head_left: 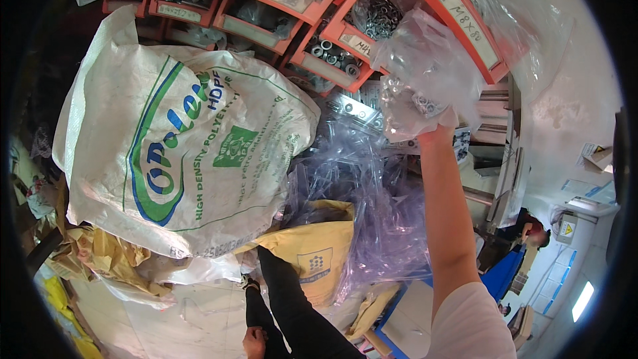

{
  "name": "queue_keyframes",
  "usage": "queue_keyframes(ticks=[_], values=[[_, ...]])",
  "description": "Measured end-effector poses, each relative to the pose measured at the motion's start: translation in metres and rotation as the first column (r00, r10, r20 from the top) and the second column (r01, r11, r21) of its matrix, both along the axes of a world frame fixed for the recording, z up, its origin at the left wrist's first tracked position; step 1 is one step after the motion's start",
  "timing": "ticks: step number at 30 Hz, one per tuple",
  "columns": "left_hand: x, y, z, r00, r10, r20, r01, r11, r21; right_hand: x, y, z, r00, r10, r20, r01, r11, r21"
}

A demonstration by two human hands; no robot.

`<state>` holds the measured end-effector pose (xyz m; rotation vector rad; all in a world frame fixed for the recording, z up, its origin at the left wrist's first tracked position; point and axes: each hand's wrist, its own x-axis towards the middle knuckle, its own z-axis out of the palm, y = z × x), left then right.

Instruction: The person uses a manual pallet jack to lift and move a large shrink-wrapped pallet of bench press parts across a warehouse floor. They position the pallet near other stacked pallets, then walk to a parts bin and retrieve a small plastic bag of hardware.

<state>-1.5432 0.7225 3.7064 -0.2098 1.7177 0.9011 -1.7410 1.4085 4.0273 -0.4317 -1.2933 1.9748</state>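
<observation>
Right hand is raised to the orange plastic parts bins on the rack, fingers closed around a crumpled clear plastic bag with small metal washers or nuts pooled at the bottom. The bag hangs just in front of the bin fronts, near the rack's right end. Left hand sits low at the bottom edge, by the dark trouser leg; can't tell if it's open or holding anything.

My read: one-handed grip on thin film with loose hardware is marginal. Pinch the neck above the load, keep the mouth up, support the bottom with the other hand. Avoid snagging film on the bin lips.

The big white woven sack with green-blue print and the pile of clear plastic sheeting lie below, so dropped parts would be hard to recover.
</observation>
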Motion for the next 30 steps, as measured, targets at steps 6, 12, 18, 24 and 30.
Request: queue_keyframes(ticks=[6, 12, 18, 24, 30], values=[[-0.088, 0.086, 0.015, 0.971, 0.208, -0.121, -0.162, 0.936, 0.313, 0.006, -0.006, -0.009, 0.999, 0.025, 0.025, -0.025, 1.000, 0.004], [-0.248, 0.228, 0.171, 0.748, 0.342, -0.568, 0.164, 0.735, 0.658, 0.017, -0.054, -0.005, 0.971, -0.043, 0.236, 0.015, 0.993, 0.120], [-0.290, 0.332, 0.261, 0.513, 0.337, -0.789, 0.565, 0.560, 0.606, 0.012, -0.178, -0.008, 0.754, -0.047, 0.655, -0.287, 0.874, 0.393], [-0.273, 0.349, 0.216, 0.707, 0.343, -0.618, 0.368, 0.568, 0.736, -0.007, -0.226, -0.016, 0.582, 0.205, 0.787, -0.315, 0.949, -0.015], [-0.273, 0.321, 0.180, 0.756, 0.638, -0.147, -0.145, 0.382, 0.912, -0.032, -0.252, -0.004, 0.655, 0.183, 0.733, -0.715, 0.464, 0.523]])
